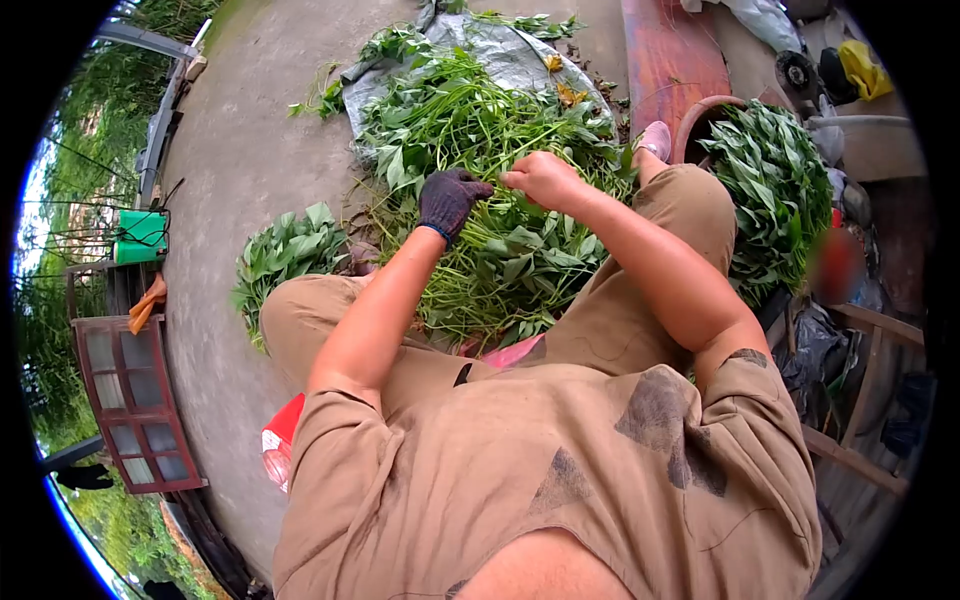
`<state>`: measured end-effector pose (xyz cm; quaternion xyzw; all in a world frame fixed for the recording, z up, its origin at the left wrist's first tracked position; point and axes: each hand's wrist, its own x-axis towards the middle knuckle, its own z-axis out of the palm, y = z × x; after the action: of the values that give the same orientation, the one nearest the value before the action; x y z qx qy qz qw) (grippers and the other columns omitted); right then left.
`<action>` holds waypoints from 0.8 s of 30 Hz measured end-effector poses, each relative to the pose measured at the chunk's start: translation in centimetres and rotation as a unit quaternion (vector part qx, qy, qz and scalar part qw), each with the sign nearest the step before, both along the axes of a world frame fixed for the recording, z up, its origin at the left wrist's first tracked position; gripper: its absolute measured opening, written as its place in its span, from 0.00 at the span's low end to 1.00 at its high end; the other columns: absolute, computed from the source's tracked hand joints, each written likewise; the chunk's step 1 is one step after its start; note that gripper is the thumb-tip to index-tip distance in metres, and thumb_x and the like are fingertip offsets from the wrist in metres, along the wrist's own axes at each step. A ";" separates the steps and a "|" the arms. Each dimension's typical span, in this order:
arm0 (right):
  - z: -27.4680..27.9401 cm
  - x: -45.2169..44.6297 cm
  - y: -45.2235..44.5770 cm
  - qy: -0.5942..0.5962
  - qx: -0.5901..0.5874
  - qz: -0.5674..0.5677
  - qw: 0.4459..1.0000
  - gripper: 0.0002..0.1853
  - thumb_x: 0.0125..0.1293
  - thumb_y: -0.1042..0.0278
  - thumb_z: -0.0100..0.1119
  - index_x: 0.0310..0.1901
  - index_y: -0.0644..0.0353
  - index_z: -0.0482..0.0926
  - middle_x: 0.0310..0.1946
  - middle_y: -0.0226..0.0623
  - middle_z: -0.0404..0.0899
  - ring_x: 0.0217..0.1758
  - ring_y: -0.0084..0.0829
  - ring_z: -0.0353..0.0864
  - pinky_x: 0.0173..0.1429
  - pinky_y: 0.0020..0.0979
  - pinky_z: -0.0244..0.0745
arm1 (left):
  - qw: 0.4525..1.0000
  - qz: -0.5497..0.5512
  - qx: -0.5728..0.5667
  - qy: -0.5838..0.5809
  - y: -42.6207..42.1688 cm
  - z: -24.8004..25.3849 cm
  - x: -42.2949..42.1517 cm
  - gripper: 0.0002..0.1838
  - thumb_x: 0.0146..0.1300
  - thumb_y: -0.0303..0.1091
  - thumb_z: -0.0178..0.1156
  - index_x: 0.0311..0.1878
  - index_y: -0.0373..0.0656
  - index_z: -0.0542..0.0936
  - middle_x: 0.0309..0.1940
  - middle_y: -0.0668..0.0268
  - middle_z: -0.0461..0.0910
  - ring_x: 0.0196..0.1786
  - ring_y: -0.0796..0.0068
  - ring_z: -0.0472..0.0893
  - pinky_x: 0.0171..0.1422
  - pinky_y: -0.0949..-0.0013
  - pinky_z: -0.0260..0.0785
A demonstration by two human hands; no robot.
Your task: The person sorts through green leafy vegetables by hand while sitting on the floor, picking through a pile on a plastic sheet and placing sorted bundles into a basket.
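Leafy green stems [470, 110] lie in a large tangled pile in front of me and between my legs. Over the middle of it, my left hand [455, 203] wears a dark knit glove, its fingers closed and pointing right. My bare right hand [545, 182] is closed in a pinch just across from it, the fingertips of both nearly meeting. Whatever thin piece they hold is too small to make out against the greenery. A grey plastic sheet [520, 50] is under the far part of the pile.
A smaller leafy bunch [290, 245] lies on the concrete floor [225, 180] beside my left knee. To my right, a round brown tub [692, 125] stands by a dense heap of leaves [765, 190]. A red plank [675, 60] lies beyond. A red-and-white object [283, 440] is near my left hip.
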<state>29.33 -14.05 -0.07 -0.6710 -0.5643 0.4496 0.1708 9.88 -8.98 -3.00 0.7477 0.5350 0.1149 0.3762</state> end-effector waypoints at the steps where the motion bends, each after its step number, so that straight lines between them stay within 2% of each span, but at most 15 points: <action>1: -0.9 -0.9 -0.2 0.017 0.027 -0.038 0.999 0.22 0.60 0.43 0.59 0.31 0.58 0.84 0.26 0.42 0.82 0.32 0.41 0.81 0.41 0.42 0.73 | 0.999 -0.019 0.049 -0.009 -0.8 1.3 0.1 0.17 0.46 0.50 0.69 0.29 0.45 0.86 0.28 0.57 0.83 0.31 0.59 0.82 0.38 0.61 0.72; 3: -0.3 -2.7 -0.7 0.038 0.081 -0.096 0.991 0.22 0.57 0.44 0.61 0.32 0.58 0.85 0.28 0.44 0.82 0.34 0.43 0.82 0.41 0.42 0.73 | 0.992 -0.024 0.107 -0.065 -2.8 3.5 0.6 0.16 0.47 0.50 0.68 0.29 0.46 0.86 0.27 0.55 0.82 0.31 0.56 0.82 0.37 0.61 0.72; 4: 0.0 -3.5 -1.0 0.044 0.133 -0.129 0.982 0.21 0.56 0.44 0.62 0.32 0.58 0.85 0.29 0.44 0.82 0.34 0.43 0.82 0.41 0.42 0.72 | 0.994 -0.034 0.076 -0.067 -3.6 5.0 0.6 0.18 0.50 0.50 0.67 0.35 0.44 0.87 0.33 0.56 0.84 0.35 0.59 0.83 0.40 0.62 0.73; 6: 2.5 -4.1 -1.9 0.012 0.185 -0.156 0.970 0.16 0.52 0.51 0.63 0.30 0.57 0.82 0.28 0.43 0.82 0.35 0.45 0.81 0.40 0.44 0.72 | 0.965 -0.035 -0.017 -0.260 -4.6 5.6 -0.6 0.23 0.54 0.52 0.65 0.42 0.42 0.86 0.39 0.57 0.85 0.40 0.63 0.84 0.46 0.64 0.74; 9: 6.8 -3.6 -2.9 -0.056 0.342 -0.121 0.930 0.10 0.56 0.58 0.61 0.32 0.56 0.79 0.29 0.41 0.80 0.36 0.46 0.81 0.40 0.45 0.72 | 0.962 -0.008 -0.165 -0.218 -4.8 4.6 -3.4 0.24 0.56 0.47 0.64 0.47 0.35 0.82 0.43 0.60 0.84 0.41 0.71 0.82 0.46 0.68 0.73; 10: 8.5 -2.9 -3.0 -0.069 0.391 -0.106 0.912 0.09 0.58 0.60 0.61 0.33 0.56 0.78 0.30 0.40 0.80 0.37 0.45 0.80 0.40 0.45 0.72 | 0.993 -0.056 -0.079 -0.067 -4.7 4.4 -4.6 0.24 0.57 0.49 0.63 0.47 0.37 0.83 0.43 0.60 0.85 0.42 0.69 0.83 0.49 0.68 0.73; 12: 13.9 -1.6 -3.8 -0.123 0.435 -0.088 0.888 0.09 0.62 0.61 0.60 0.36 0.57 0.77 0.36 0.38 0.79 0.40 0.44 0.80 0.43 0.43 0.73 | 0.983 -0.121 -0.046 0.129 -3.7 1.4 -7.3 0.25 0.56 0.52 0.63 0.48 0.40 0.84 0.43 0.61 0.85 0.43 0.68 0.83 0.51 0.67 0.73; 14: 17.7 0.0 -4.1 -0.129 0.493 -0.060 0.858 0.09 0.63 0.61 0.60 0.37 0.58 0.78 0.37 0.39 0.78 0.39 0.45 0.79 0.43 0.42 0.72 | 0.979 -0.156 -0.036 0.122 -2.8 -2.9 -10.0 0.28 0.52 0.62 0.60 0.45 0.49 0.87 0.42 0.54 0.85 0.44 0.55 0.83 0.53 0.58 0.73; 15: 18.4 0.7 -4.1 -0.085 0.467 -0.047 0.879 0.10 0.63 0.61 0.60 0.38 0.58 0.78 0.37 0.39 0.78 0.39 0.45 0.79 0.43 0.41 0.72 | 0.984 -0.114 -0.111 0.074 -3.5 -1.5 -10.0 0.25 0.50 0.58 0.62 0.43 0.50 0.87 0.42 0.55 0.85 0.44 0.54 0.83 0.53 0.59 0.73; 16: 18.9 1.4 -4.0 -0.040 0.438 -0.035 0.897 0.10 0.63 0.62 0.60 0.38 0.59 0.78 0.37 0.39 0.78 0.39 0.45 0.78 0.43 0.40 0.72 | 0.985 -0.117 -0.101 0.082 -3.4 -1.0 -10.0 0.24 0.49 0.56 0.63 0.42 0.48 0.87 0.42 0.57 0.85 0.44 0.55 0.83 0.53 0.59 0.73; 18: 19.0 2.4 -4.5 -0.002 0.394 -0.019 0.919 0.10 0.63 0.63 0.60 0.39 0.61 0.78 0.37 0.40 0.78 0.38 0.44 0.78 0.43 0.39 0.71 | 0.995 -0.051 -0.012 0.084 -3.9 2.8 -10.1 0.24 0.49 0.54 0.63 0.43 0.46 0.87 0.43 0.57 0.85 0.44 0.56 0.83 0.53 0.60 0.73; 20: 16.9 2.9 -5.0 -0.015 0.369 -0.011 0.929 0.10 0.63 0.64 0.59 0.39 0.62 0.78 0.37 0.41 0.78 0.37 0.41 0.77 0.42 0.37 0.70 | 0.993 0.107 0.053 -0.005 -2.4 3.1 -12.0 0.23 0.50 0.49 0.64 0.46 0.44 0.86 0.41 0.56 0.85 0.44 0.58 0.84 0.52 0.61 0.74; 21: 15.3 3.1 -5.2 -0.027 0.399 -0.007 0.916 0.10 0.63 0.64 0.59 0.38 0.63 0.77 0.33 0.41 0.78 0.35 0.37 0.77 0.41 0.34 0.70 | 0.970 0.199 0.128 -0.057 -2.4 4.9 -12.8 0.19 0.50 0.43 0.65 0.45 0.45 0.86 0.39 0.58 0.86 0.42 0.62 0.85 0.50 0.64 0.74; 23: 12.7 3.1 -6.1 0.002 0.341 -0.023 0.940 0.10 0.63 0.64 0.59 0.37 0.63 0.77 0.29 0.40 0.78 0.32 0.35 0.77 0.39 0.33 0.70 | 0.888 0.335 0.245 -0.198 -2.1 7.1 -14.3 0.12 0.56 0.32 0.64 0.42 0.40 0.85 0.37 0.57 0.86 0.37 0.68 0.85 0.46 0.68 0.75; 24: 11.4 2.8 -6.7 0.018 0.309 -0.030 0.950 0.10 0.63 0.65 0.59 0.37 0.63 0.76 0.27 0.40 0.77 0.30 0.33 0.77 0.38 0.33 0.70 | 0.858 0.359 0.314 -0.188 -2.1 8.6 -15.0 0.12 0.57 0.31 0.64 0.43 0.38 0.85 0.38 0.56 0.86 0.38 0.66 0.84 0.47 0.67 0.75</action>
<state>32.15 -20.79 11.36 -0.5941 -0.6518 0.2599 0.3932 -5.10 -11.08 5.64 0.5464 0.6206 0.5426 0.1477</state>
